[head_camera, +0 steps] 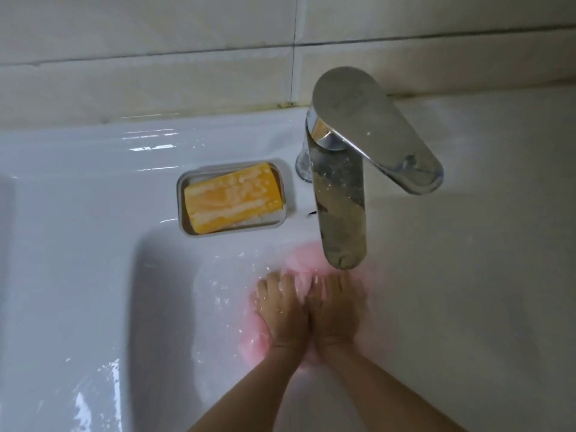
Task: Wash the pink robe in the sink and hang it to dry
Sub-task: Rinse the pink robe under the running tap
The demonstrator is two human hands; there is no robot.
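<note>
The pink robe (300, 260) lies bunched in the basin of the white sink (93, 194). It is a soft, pale mass sunk in cloudy water, towards the basin's right side. The left hand (282, 310) and right hand (336, 310) press down on it side by side, fingers pointing away, and cover its middle. Pink folds show beyond the fingertips and beside the left wrist. Its edges blur under the water, so it perhaps spreads wider than it looks. The sink is glossy ceramic, its rim wet with splashes.
</note>
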